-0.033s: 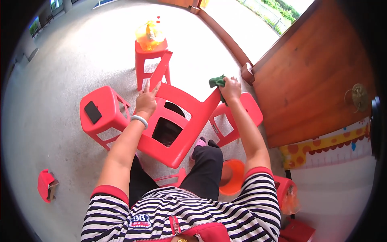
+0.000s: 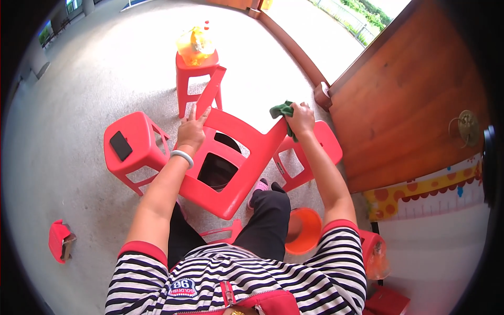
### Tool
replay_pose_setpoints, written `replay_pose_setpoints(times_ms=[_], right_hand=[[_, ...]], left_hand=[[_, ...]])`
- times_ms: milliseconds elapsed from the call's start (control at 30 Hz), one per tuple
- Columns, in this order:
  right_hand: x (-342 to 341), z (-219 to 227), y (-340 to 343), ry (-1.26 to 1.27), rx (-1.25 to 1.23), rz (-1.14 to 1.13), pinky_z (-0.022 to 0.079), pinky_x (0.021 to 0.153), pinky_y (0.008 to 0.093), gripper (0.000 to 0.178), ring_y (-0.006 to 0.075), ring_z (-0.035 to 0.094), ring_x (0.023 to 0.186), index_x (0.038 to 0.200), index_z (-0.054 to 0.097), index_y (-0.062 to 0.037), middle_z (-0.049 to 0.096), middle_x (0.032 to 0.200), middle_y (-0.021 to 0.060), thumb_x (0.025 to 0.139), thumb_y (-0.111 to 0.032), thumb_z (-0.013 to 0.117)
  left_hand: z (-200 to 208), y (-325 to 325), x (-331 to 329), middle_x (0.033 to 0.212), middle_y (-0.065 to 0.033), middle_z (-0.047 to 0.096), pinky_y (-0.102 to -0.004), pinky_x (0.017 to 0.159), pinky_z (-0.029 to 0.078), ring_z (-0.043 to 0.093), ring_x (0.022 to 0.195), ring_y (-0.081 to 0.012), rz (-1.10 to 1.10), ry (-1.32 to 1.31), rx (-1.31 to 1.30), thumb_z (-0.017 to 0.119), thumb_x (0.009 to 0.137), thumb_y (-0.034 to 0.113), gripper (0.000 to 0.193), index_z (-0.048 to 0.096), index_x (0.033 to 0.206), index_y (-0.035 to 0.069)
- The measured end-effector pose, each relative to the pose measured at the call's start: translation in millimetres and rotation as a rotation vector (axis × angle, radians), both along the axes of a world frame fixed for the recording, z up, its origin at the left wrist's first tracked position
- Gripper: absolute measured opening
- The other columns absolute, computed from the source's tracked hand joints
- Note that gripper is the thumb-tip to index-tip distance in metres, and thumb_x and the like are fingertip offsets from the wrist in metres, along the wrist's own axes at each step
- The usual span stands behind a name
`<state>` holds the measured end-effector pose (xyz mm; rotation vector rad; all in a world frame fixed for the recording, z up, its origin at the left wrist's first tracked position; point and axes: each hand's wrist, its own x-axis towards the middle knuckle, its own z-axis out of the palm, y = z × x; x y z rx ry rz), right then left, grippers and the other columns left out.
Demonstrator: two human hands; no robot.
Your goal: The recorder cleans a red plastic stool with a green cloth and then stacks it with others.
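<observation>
Left hand (image 2: 190, 132): fingers spread over one leg of the tilted red plastic stool with cut-out sides (image 2: 256, 157); how firm that grip is, can't tell. Right hand (image 2: 301, 119): grip closed on a bunched dark-green fabric cloth (image 2: 282, 109), pressed at the tip of another leg. Held stool sits in front of the lap, legs pointing away.

Risks, my judgement: stool could twist or slip if the left fingers only rest there and the right pushes hard. Cloth could snag on the leg's corner. A swing left could knock the flat black rectangular phone (image 2: 121, 146) off its red plastic stool (image 2: 137, 157); a swing right could bump the neighbouring red plastic stool (image 2: 328, 142). A step back could clip the round orange plastic bucket (image 2: 313, 227).

Counts: hands two, cloth one, phone one, bucket one. Clear stools four: held, phone one, right one, far red plastic stool (image 2: 199, 72) under a shiny yellow-orange plastic bag (image 2: 196, 48). Bags like that: one; another see-through one, lower right, partly hidden. More red plastic pieces at the lower edge and left floor, kind unclear, not counted.
</observation>
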<state>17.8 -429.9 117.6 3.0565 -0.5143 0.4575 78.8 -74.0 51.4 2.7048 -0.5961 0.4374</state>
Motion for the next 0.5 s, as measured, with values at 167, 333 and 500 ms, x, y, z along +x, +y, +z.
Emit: replay_pose_setpoints(times_ms=[167, 333, 500], right_hand=[[0.1, 17.3, -17.4, 0.013, -0.085, -0.059, 0.056, 0.085, 0.0414, 0.031, 0.0357, 0.064, 0.101, 0.106, 0.07, -0.0173, 0.063, 0.111, 0.0117, 0.079, -0.033, 0.076], [14.3, 6.5, -22.1, 0.041, -0.143, -0.022, 0.055, 0.086, 0.0411, 0.029, 0.0328, 0.064, 0.102, 0.104, 0.07, -0.0154, 0.063, 0.111, 0.0117, 0.081, -0.031, 0.075], [-5.0, 15.1, -19.8, 0.111, -0.077, 0.05, 0.055, 0.088, 0.0415, 0.029, 0.0327, 0.064, 0.103, 0.105, 0.07, -0.0163, 0.063, 0.111, 0.0122, 0.081, -0.031, 0.075]], left_hand=[[17.4, -12.4, -8.8, 0.157, -0.0161, 0.033, -0.0431, 0.098, 0.05, 0.059, 0.109, -0.0396, -0.004, 0.133, 0.086, 0.05, 0.082, -0.001, 0.078, 0.042, 0.149, 0.036], [4.8, -9.5, -3.6, 0.157, -0.0148, 0.034, -0.0426, 0.092, 0.053, 0.061, 0.105, -0.0378, 0.011, 0.058, 0.052, 0.052, 0.082, 0.0, 0.077, 0.043, 0.148, 0.038], [2.5, -5.6, -2.2, 0.157, -0.0135, 0.035, -0.0421, 0.088, 0.055, 0.062, 0.102, -0.0364, -0.037, -0.017, 0.048, 0.054, 0.082, 0.001, 0.077, 0.044, 0.147, 0.04]])
